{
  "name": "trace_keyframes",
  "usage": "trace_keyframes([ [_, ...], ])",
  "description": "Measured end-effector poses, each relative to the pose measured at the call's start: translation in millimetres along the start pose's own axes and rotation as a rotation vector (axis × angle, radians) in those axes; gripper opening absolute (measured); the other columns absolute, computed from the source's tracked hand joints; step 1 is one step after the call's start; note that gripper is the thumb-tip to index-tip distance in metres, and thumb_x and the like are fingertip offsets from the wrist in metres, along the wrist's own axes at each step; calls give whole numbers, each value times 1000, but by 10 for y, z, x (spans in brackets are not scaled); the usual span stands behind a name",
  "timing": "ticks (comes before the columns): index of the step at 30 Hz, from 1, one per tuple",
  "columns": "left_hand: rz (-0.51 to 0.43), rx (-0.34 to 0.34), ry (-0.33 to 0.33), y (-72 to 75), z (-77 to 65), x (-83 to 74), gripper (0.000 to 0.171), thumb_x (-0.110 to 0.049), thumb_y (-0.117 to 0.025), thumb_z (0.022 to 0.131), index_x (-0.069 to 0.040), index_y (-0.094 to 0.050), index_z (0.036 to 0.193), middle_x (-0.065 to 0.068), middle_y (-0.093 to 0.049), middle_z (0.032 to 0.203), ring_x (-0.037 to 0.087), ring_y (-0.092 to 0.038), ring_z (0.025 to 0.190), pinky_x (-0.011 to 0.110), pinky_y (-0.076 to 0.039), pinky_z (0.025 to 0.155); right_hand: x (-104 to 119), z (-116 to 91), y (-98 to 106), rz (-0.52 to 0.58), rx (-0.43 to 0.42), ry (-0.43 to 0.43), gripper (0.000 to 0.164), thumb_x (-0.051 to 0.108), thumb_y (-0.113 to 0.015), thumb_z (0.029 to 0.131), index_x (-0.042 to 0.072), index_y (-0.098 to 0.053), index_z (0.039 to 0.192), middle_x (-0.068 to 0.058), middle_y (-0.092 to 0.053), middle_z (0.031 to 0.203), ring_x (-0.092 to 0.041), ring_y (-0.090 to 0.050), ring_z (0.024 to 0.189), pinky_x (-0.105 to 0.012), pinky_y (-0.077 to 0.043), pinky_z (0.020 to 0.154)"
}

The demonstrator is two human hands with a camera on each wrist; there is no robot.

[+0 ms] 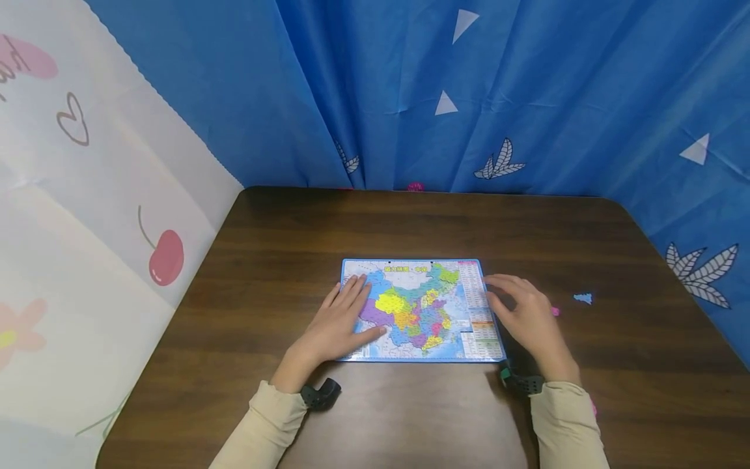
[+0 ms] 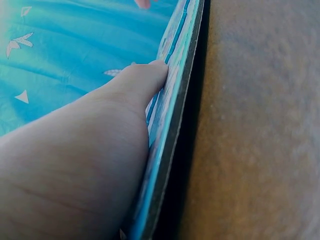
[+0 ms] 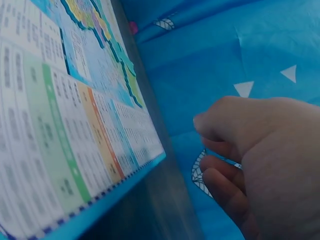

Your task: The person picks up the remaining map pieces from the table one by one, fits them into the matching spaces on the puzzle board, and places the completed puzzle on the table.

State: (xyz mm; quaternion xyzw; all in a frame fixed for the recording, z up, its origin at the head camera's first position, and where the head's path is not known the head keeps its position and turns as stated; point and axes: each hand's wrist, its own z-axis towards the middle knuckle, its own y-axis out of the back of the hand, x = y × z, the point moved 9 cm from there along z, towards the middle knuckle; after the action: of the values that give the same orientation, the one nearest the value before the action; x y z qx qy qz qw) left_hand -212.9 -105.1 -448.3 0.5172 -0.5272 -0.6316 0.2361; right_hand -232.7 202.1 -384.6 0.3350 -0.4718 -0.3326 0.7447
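Observation:
A map puzzle board point(image 1: 430, 348) with multicoloured regions and printed tables lies flat on the table. My left hand point(image 1: 336, 319) rests on its left part, fingers spread and straight. In the left wrist view, the left thumb point(image 2: 145, 80) lies along the board's surface close to its edge. Beside the right edge is my right hand point(image 1: 527, 316), its fingers loosely bent. The right wrist view shows the right hand point(image 3: 250, 150) apart from the board's printed tables point(image 3: 75, 125), with nothing seen in its grasp.
To the right on the brown table point(image 1: 281, 228) lies a small blue puzzle piece point(image 1: 583, 298). A pink piece point(image 1: 555, 311) shows partly behind the right hand, and another pink bit point(image 1: 594, 410) peeks out by the right sleeve. Blue curtain point(image 1: 387, 98) hangs behind the table.

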Motion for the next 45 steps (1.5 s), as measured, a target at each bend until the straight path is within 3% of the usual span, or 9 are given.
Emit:
trace_keyframes([
  [7,23,-14,-8,56,32,42,96,-71,-49,95,-10,-23,165,6,-9,174,25,-3,162,50,-1,130,-72,34,47,-16,-18,-49,35,4,-76,91,4,-71,126,-22,-67,132,-45,-61,122,-67,-50,99],
  [24,5,6,11,-41,1,55,97,-73,-47,94,-13,-20,166,3,-6,174,22,0,162,48,-1,131,-394,-71,262,-67,-80,-121,35,6,-72,94,2,-68,128,-26,-64,134,-50,-56,125,-71,-46,99],
  [36,6,-4,-1,26,5,6,97,-71,-49,94,-11,-21,165,5,-7,174,25,-2,162,51,-2,130,-507,-94,438,-48,-162,-104,36,6,-71,94,0,-68,129,-28,-63,135,-53,-55,120,-71,-43,96],
  [45,3,0,-3,4,4,4,97,-72,-49,94,-12,-21,165,4,-8,174,25,-3,162,50,-3,130,-720,-160,502,-71,-159,-216,46,11,-66,98,1,-58,142,-31,-54,144,-52,-54,117,-69,-42,95],
])
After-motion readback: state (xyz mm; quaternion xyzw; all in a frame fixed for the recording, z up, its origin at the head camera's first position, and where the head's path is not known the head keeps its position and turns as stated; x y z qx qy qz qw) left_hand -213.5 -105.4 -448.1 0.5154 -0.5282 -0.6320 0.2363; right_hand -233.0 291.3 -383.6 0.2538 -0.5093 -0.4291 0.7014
